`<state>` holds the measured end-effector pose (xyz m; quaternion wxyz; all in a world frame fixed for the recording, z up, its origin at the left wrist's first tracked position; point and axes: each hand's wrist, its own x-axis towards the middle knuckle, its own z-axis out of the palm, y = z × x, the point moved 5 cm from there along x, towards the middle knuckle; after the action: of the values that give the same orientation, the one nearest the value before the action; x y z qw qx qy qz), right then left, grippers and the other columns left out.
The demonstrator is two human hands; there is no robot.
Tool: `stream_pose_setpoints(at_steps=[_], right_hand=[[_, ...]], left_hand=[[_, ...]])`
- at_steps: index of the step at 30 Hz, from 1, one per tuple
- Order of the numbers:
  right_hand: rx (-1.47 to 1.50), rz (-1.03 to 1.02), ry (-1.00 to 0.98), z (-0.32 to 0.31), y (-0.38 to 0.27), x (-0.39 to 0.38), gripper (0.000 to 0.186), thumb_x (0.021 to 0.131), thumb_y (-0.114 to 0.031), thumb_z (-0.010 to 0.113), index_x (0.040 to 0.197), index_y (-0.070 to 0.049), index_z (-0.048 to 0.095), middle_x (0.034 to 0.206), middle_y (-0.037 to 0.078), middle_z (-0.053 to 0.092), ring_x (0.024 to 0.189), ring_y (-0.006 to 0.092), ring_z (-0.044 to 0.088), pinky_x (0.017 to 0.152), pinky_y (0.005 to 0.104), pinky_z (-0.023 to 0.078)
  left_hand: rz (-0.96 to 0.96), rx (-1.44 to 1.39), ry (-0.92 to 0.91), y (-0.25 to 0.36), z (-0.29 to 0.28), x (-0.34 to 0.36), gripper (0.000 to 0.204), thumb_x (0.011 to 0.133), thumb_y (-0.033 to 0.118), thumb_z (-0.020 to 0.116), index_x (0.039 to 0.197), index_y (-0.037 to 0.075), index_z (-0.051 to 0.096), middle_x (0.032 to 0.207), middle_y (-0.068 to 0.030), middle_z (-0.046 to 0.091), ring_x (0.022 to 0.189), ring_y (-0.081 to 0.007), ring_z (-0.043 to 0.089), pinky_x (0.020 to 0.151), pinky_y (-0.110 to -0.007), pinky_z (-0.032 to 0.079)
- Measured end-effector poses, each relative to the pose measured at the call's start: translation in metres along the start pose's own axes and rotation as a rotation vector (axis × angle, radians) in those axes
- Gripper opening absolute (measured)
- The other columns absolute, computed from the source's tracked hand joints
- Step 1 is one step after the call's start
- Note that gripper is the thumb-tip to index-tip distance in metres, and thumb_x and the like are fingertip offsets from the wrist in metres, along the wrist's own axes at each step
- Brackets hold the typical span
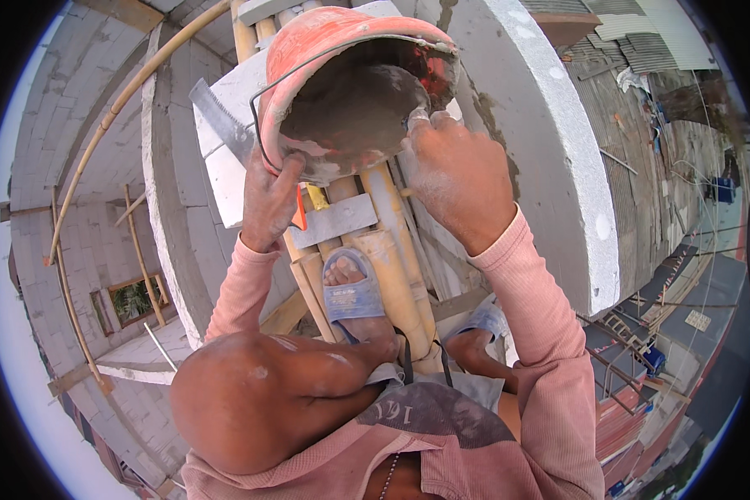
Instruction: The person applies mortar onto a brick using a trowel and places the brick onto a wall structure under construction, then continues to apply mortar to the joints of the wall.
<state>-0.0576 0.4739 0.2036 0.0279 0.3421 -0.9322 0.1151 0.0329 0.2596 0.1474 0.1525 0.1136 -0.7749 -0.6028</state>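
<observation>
Your left hand (267, 204) is clamped on the lower-left rim of the reddish bucket (308, 43), which tilts its mouth toward you between both sets of fingers. Your right hand (462, 171) curls at the mouth's right side; whether its fingers grip anything, I cannot tell. Grey mortar (342, 108) lies inside, just beyond them. A toothed saw blade (219, 115) juts up-left of your left fingers. Bamboo poles (392, 275) run below both hands; a pale wall (550, 133) stands right of your right fingers, corrugated roofing (642, 50) well beyond.
</observation>
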Motion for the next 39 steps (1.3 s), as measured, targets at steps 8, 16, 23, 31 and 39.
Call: stream_pose_setpoints(at_steps=[8, 16, 23, 31, 39], right_hand=[[1.109, 0.068, -0.191, 0.044, -0.004, -0.002, 0.037, 0.095, -0.031, 0.065, 0.113, 0.0, 0.07, 0.083, 0.011, 0.068, 0.064, 0.0184, 0.061, 0.058, 0.0309, 0.047], [1.881, 0.413, -0.298, 0.069, -0.032, -0.015, 0.048, 0.096, -0.032, 0.066, 0.129, 0.002, 0.057, 0.1, 0.005, 0.066, 0.059, 0.0039, 0.048, 0.051, 0.0187, 0.039], [2.101, 0.381, -0.119, 0.038, 0.014, -0.08, 0.059, 0.096, -0.022, 0.067, 0.145, 0.001, 0.043, 0.104, 0.009, 0.064, 0.062, 0.0077, 0.052, 0.056, 0.0219, 0.043], [2.518, 0.83, -0.212, 0.026, -0.01, -0.321, 0.063, 0.092, -0.013, 0.07, 0.146, -0.002, 0.041, 0.106, 0.003, 0.059, 0.07, 0.0063, 0.051, 0.061, 0.0201, 0.042], [2.304, 1.298, 0.368, 0.005, -0.025, -0.422, 0.058, 0.094, -0.014, 0.065, 0.143, -0.005, 0.035, 0.106, 0.004, 0.055, 0.072, 0.0081, 0.052, 0.061, 0.0222, 0.043]], left_hand=[[-0.219, -0.131, -0.011, -0.017, -0.001, -0.01, 0.04, 0.091, 0.002, 0.051, 0.13, -0.003, 0.045, 0.119, -0.0118, 0.059, 0.106, -0.0228, 0.065, 0.094, -0.039, 0.056], [-0.236, -0.574, 0.05, -0.012, -0.01, 0.001, 0.032, 0.093, 0.005, 0.051, 0.122, -0.007, 0.048, 0.117, -0.0167, 0.06, 0.104, -0.0299, 0.066, 0.093, -0.046, 0.058], [-0.216, -0.849, 0.177, -0.045, -0.047, 0.067, 0.022, 0.098, 0.002, 0.044, 0.118, -0.006, 0.047, 0.132, -0.026, 0.05, 0.126, -0.04, 0.052, 0.108, -0.058, 0.048], [-0.463, -1.072, 0.045, -0.113, -0.146, 0.125, 0.05, 0.093, 0.001, 0.038, 0.135, -0.024, 0.031, 0.148, -0.0372, 0.032, 0.141, -0.0482, 0.033, 0.115, -0.051, 0.042], [-0.559, -0.995, 0.083, -0.116, -0.136, 0.109, 0.056, 0.089, -0.004, 0.039, 0.139, -0.025, 0.026, 0.152, -0.0372, 0.026, 0.143, -0.0455, 0.032, 0.115, -0.047, 0.043]])
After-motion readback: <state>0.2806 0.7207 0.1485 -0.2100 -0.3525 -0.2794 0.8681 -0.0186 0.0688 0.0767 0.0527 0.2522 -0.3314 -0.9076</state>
